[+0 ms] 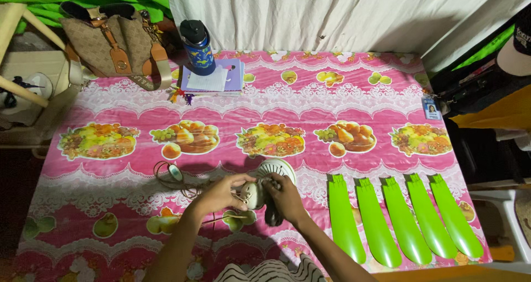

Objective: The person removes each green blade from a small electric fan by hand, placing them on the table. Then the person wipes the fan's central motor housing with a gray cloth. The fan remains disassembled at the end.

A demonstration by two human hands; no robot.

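table: pink fruit-print cloth (310,102), landmark for everything below
left hand: (221,193) near the table's front edge, left of centre; fingers curled together onto the small cream motor piece (251,194)
right hand: (285,196) just right of the left hand, fingers bent and closed around the same piece from the other side
motor piece: between both hands, low over the table's front-centre; lifted or resting, cannot tell
round white grille part: (276,168) just behind the hands, touching or overlapping them
cord: (174,177) thin loop lying left of the hands, on the table
green blades: (404,218) five, side by side at the table's front-right, tips near the front edge, last one close to the right edge
open room: wide bare cloth across the table's middle and front-left
handbag: (113,41) brown, back-left corner, contents hidden
bottle: (198,47) blue, dark cap on, upright at back-left on a purple notebook (215,77)
badge card: (431,109) at the right edge
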